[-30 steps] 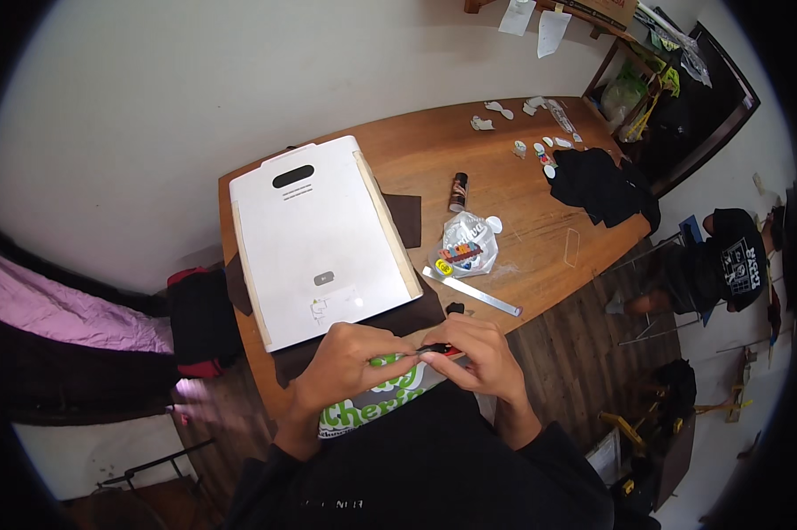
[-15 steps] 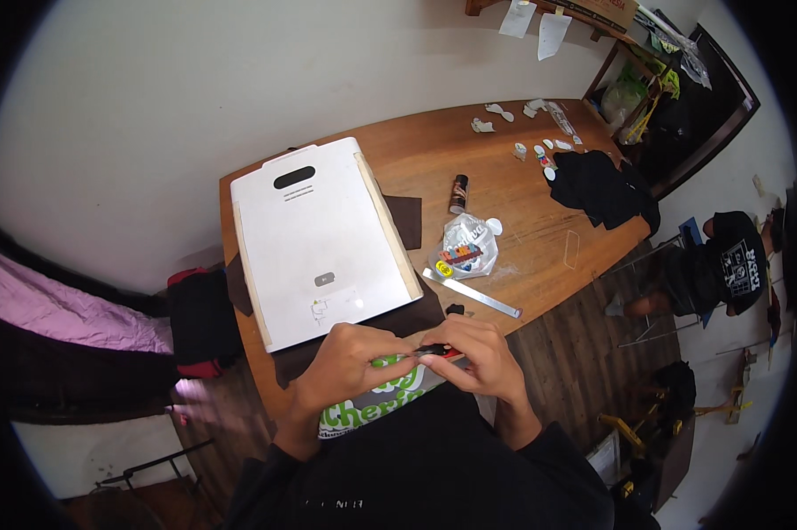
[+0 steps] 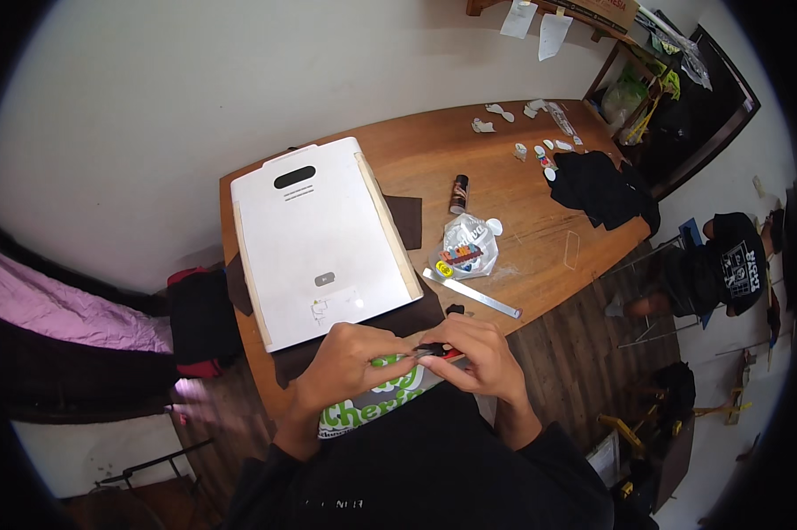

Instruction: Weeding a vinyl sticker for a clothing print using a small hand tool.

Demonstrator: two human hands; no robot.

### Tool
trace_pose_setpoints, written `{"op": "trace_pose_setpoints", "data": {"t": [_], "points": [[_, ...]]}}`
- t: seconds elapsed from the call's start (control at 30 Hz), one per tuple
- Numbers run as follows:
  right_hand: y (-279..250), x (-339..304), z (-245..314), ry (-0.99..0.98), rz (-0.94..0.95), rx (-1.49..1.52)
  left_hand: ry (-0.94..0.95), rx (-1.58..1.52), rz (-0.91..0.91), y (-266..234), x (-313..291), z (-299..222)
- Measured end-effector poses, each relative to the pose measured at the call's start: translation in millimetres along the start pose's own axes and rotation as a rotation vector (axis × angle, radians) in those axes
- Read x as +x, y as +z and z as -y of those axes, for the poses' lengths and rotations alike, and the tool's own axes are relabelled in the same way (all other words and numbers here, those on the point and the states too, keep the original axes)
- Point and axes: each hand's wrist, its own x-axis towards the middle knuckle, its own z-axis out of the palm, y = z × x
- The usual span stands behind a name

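My left hand (image 3: 350,358) and my right hand (image 3: 476,355) meet close together in front of my chest, at the near edge of the table. In the right fingers is a small black-and-red tool (image 3: 435,350), mostly covered, so its kind is unclear. The left fingers are pinched together at the tool's tip; what lies between them is too small to make out. Below both hands hangs a grey-and-white printed sheet (image 3: 345,415) with large green lettering. Just beyond lies a large white panel (image 3: 328,238) with a dark oval slot and pale wooden side strips.
On the wooden table (image 3: 522,199) are a metal ruler (image 3: 473,293), a white plastic bag (image 3: 471,247), a dark spray can (image 3: 458,193), a black cloth (image 3: 597,187) and several white scraps. At the right, another person in a black shirt (image 3: 734,261) sits on the floor side.
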Motion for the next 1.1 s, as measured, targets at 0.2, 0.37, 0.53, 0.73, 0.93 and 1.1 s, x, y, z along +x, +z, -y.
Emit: {"op": "trace_pose_setpoints", "data": {"t": [0.2, 0.37, 0.53, 0.73, 0.93, 1.1], "points": [[5.9, -6.4, -7.3, -0.014, -0.001, 0.004, -0.015, -0.004, 0.005, 0.4, -0.3, -0.6], [3.9, -5.7, -5.0, 0.012, -0.010, 0.012, -0.028, 0.006, 0.022, -0.5, 0.0, 0.0], [-0.2, 0.8, 1.4, -0.005, -0.003, 0.000, 0.005, -0.043, -0.015, 2.3, -1.4, 3.0], [-0.3, -0.3, 0.7, 0.002, 0.011, -0.007, 0.015, -0.018, -0.012, 2.0, -1.0, 1.7], [4.0, -5.4, -5.0, 0.008, 0.013, 0.007, -0.002, 0.028, 0.017, 0.4, 0.4, 0.3], [6.5, -7.7, -9.2, 0.001, -0.014, 0.000, -0.020, 0.021, 0.026, 1.0, 0.5, 0.7]]}}
